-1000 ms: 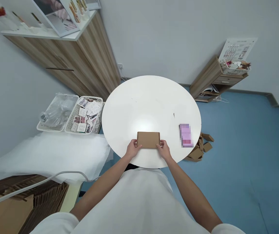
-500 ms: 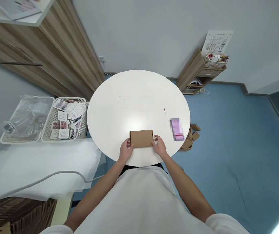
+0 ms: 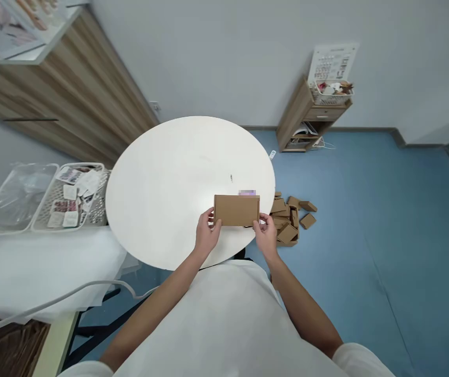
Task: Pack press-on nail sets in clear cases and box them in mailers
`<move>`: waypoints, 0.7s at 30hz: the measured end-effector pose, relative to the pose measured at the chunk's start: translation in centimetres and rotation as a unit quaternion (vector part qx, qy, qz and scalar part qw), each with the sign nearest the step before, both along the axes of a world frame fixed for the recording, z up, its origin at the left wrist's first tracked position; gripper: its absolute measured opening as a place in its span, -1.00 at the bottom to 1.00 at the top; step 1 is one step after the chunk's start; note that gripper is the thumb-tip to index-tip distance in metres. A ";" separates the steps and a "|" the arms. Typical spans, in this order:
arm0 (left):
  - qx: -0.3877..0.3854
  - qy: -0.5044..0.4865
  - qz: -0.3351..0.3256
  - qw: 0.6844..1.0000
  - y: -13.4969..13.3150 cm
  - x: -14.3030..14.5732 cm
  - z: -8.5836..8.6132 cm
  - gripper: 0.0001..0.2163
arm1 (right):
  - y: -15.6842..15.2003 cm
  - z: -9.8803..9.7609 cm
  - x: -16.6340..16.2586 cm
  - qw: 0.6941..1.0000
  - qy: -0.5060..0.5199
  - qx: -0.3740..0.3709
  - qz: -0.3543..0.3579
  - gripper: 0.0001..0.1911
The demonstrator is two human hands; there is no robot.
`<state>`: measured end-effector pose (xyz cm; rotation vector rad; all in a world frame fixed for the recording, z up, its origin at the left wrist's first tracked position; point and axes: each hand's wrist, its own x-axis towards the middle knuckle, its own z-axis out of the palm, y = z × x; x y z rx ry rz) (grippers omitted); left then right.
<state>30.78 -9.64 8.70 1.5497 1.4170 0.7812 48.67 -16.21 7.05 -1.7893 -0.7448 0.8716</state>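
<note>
Between my two hands is a flat brown cardboard box (image 3: 236, 210) with its lid closed. My left hand (image 3: 208, 230) grips its left end, thumb on the near corner and fingers curled behind. The right end is pinched by my right hand (image 3: 265, 230) in the same way. The box appears raised over the right part of the white oval table (image 3: 169, 193). It hides most of a blurred purple item (image 3: 247, 192), whose far edge shows just behind it.
Several small cardboard boxes (image 3: 287, 220) lie heaped on the blue floor to the right. A white basket of cards (image 3: 102, 196) and a tray with clear plastic (image 3: 16, 193) stand at left. A wooden cabinet (image 3: 306, 115) is by the wall.
My hands have lifted the box and moved it right, over the purple item. The view has shifted to the right, showing more of the heaped boxes on the floor.
</note>
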 end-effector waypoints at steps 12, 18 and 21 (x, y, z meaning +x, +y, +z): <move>-0.057 0.064 -0.359 0.929 -1.7 20.4 -2.8 -0.50 | -8.7 -2.5 15.6 0.963 -0.074 -0.064 -0.253 -0.39; -0.048 0.060 -0.408 0.910 -2.4 21.9 -2.9 -0.39 | -9.7 -2.8 16.2 0.960 -0.079 -0.024 -0.268 -0.36; -0.087 0.053 -0.418 0.903 -3.3 19.7 -2.9 -0.40 | -10.0 -3.1 14.6 0.973 -0.050 -0.033 -0.222 -0.38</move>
